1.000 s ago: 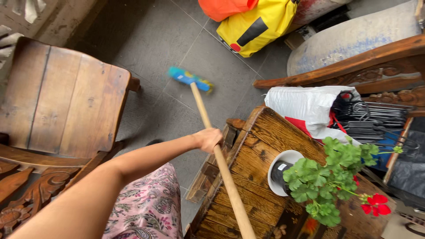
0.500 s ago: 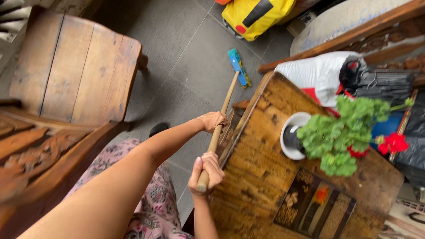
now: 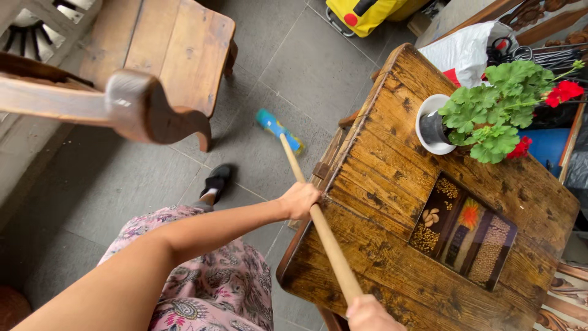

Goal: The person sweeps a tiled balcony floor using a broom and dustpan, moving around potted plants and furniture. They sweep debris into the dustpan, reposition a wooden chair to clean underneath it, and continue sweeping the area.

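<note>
i see a wooden table (image 3: 392, 184) on the right, with a potted geranium (image 3: 490, 116) at its far side and an inset panel of seeds (image 3: 462, 230) nearer. a wooden chair (image 3: 159, 43) stands far left on the grey tiled floor (image 3: 306, 67). beyond the table lie a yellow bag (image 3: 361, 11) and a white bag (image 3: 465, 49).
</note>
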